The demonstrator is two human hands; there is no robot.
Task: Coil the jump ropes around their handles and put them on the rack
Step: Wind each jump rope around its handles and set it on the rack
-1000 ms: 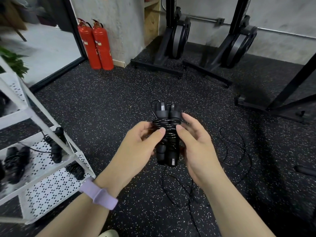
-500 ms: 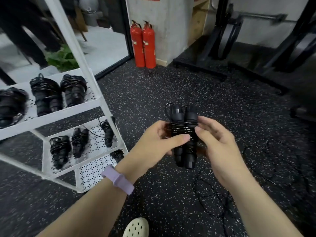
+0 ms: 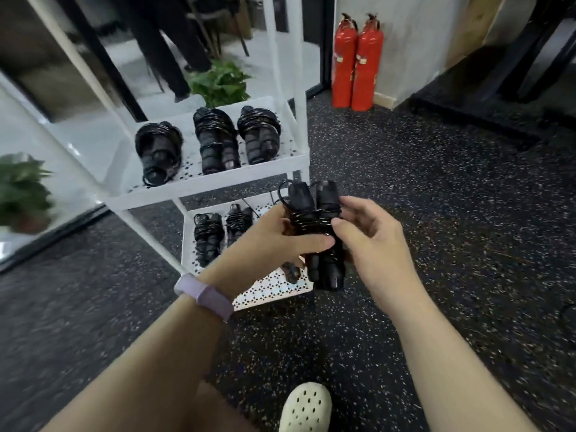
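A black jump rope (image 3: 314, 219), its cord coiled around the two paired handles, stands upright between my hands just right of the white rack (image 3: 212, 182). My left hand (image 3: 274, 235) grips the bundle from the left, thumb across the handles. My right hand (image 3: 371, 238) holds it from the right, index finger on the coil. Three coiled ropes (image 3: 215, 141) lie on the rack's upper shelf; others (image 3: 208, 235) sit on the lower perforated shelf (image 3: 271, 288), partly hidden by my left hand.
Two red fire extinguishers (image 3: 355, 60) stand against the wall behind the rack. Potted plants (image 3: 218, 82) sit behind and left of the rack. Black equipment frames (image 3: 514, 67) occupy the far right. My shoe (image 3: 307, 406) is on the speckled rubber floor.
The view has swung left, so the rack now stands directly in front and closer. The coiled rope stays held in both hands, now beside the rack's lower shelf.
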